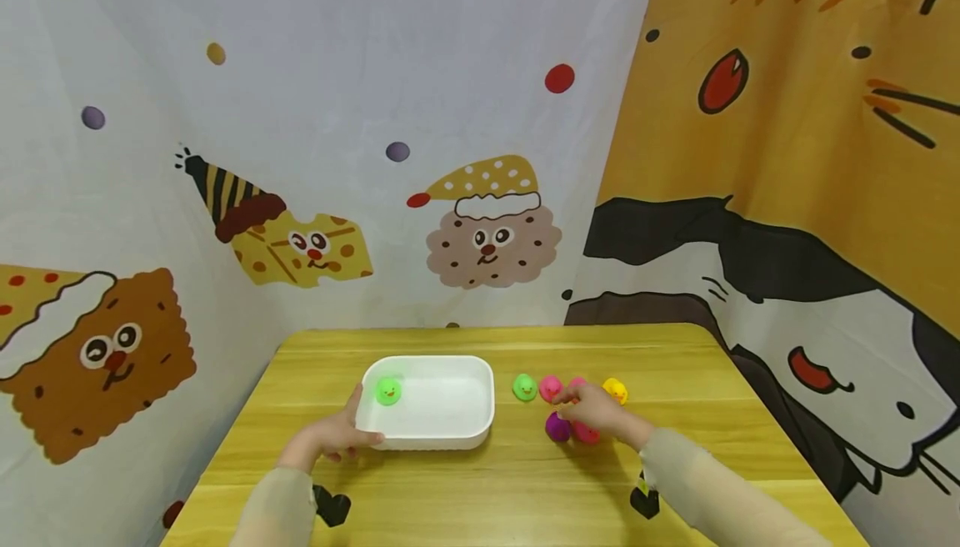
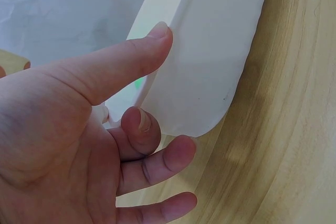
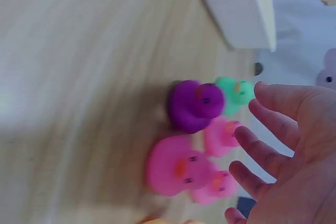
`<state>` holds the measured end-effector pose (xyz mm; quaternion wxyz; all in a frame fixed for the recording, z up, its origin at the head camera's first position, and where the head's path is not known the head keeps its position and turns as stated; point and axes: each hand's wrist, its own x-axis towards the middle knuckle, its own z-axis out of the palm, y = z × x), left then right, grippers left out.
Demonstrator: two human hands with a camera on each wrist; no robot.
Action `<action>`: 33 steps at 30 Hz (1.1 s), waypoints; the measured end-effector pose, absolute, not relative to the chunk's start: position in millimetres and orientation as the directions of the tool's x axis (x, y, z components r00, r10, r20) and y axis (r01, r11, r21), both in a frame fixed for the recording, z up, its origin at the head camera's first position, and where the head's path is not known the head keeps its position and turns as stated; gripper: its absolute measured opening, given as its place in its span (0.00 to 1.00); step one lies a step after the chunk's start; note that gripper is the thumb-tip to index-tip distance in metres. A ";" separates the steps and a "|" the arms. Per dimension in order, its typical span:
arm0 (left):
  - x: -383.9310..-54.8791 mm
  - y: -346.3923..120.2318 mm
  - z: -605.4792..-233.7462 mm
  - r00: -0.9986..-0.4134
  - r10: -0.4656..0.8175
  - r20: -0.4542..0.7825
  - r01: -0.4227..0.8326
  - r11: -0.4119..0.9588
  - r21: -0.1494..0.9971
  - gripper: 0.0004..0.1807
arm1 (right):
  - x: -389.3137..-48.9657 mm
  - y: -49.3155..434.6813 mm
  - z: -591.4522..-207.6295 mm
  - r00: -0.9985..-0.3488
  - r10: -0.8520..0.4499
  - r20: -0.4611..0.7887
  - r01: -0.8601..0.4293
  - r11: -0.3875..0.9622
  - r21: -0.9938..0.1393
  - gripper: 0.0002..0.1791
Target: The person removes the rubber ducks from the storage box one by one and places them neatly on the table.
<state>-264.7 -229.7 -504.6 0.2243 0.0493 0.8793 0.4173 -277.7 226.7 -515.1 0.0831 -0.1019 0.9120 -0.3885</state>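
Note:
A white plastic box (image 1: 465, 441) stands left of centre on the table, with a green rubber duck (image 1: 388, 391) in its left part. My left hand (image 1: 341, 433) grips the box's near left corner; its thumb (image 2: 136, 59) lies across the rim and outer wall. Over a cluster of rubber ducks hovers my right hand (image 1: 600, 411), fingers spread apart and holding nothing. Closest below it are a purple duck (image 3: 194, 106) and a pink duck (image 3: 173, 166). Behind them sit a green duck (image 1: 525, 387) and more pink ducks (image 1: 551, 388), one partly hidden by the hand.
A yellow duck (image 1: 615, 390) sits beyond the right hand. Wood-grain table (image 1: 480, 497) surface lies in front of the box and ducks. A printed cloth (image 1: 337, 113) with cartoon figures hangs behind the table's far edge.

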 end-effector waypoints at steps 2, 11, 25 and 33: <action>-264.9 -230.2 -505.4 -0.894 0.269 -0.358 -0.107 0.649 0.753 0.64 | -280.7 222.5 -506.7 -0.967 -0.243 -0.072 -0.119 0.686 -0.718 0.14; -264.0 -234.7 -510.1 -0.898 0.253 -0.360 -0.120 0.646 0.754 0.65 | -306.5 189.3 -467.9 -0.937 -0.349 -0.033 -0.204 0.619 -0.758 0.14; -262.0 -236.4 -511.5 -0.896 0.278 -0.347 -0.103 0.629 0.770 0.64 | -325.6 111.5 -463.6 -0.892 -0.451 -0.044 -0.261 0.591 -0.763 0.14; -264.3 -231.5 -513.0 -0.906 0.271 -0.326 -0.101 0.609 0.787 0.64 | -333.9 74.0 -462.8 -0.893 -0.449 -0.037 -0.235 0.533 -0.813 0.14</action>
